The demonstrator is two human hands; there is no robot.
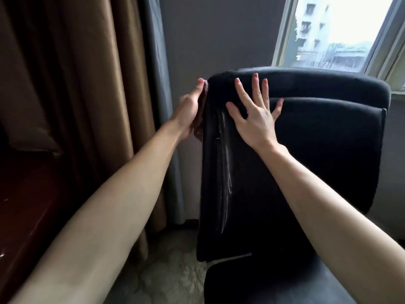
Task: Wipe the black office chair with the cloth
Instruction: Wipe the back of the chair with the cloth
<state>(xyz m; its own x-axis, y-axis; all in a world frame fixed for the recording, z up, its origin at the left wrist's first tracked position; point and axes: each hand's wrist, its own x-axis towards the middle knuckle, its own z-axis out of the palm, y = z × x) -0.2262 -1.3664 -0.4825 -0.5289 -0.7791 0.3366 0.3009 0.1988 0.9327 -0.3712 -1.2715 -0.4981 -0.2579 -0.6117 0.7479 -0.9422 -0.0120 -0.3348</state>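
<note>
Left hand (190, 111) is holding the cloth (205, 89) against the left edge of the chair (317, 163) back, near the top corner. One finger is lying straight up along the edge and another is curling in lower down. The rest of the fingers are hidden behind the hand and cloth, so the full grip is showing only in part. The cloth is showing only as a thin dark strip between palm and chair. Its size and colour are hard to make out in the dim light.

Right hand (256, 119) is resting flat on the upper back of the chair, just beside the left hand. Its fingers (255, 84) are spread straight, holding nothing.

Pale streaks (223, 163) are running down the back near its left edge; whether wet marks or creases, cannot tell. The seat (263, 286) is being cut off at the bottom of the frame. The chair base is hidden.

Brown curtain (76, 84) is hanging at left, with a grey curtain (157, 62) beside it. The window (341, 31) is being cut off at upper right. Dark reddish furniture (22, 205) at left is too dim to identify.
</note>
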